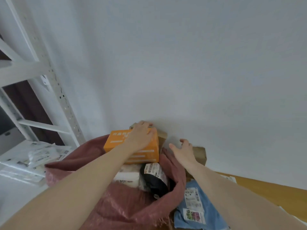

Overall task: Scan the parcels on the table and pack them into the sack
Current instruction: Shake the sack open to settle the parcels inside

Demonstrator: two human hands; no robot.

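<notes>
Centre frame, my left hand (141, 135) lies flat-fingered on the orange box (132, 146) topping the sack (99, 205), right hand (181, 151) spread empty; the box looks stiff and light, best gripped by its edges.

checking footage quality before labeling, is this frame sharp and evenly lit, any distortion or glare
Head view: soft, even light, no glare; wide-angle bending bows the white shelving and stretches both forearms; slight softness on the left hand atop the orange box and the right hand; label print on the black parcel and blue parcel is too blurred to read.
</notes>
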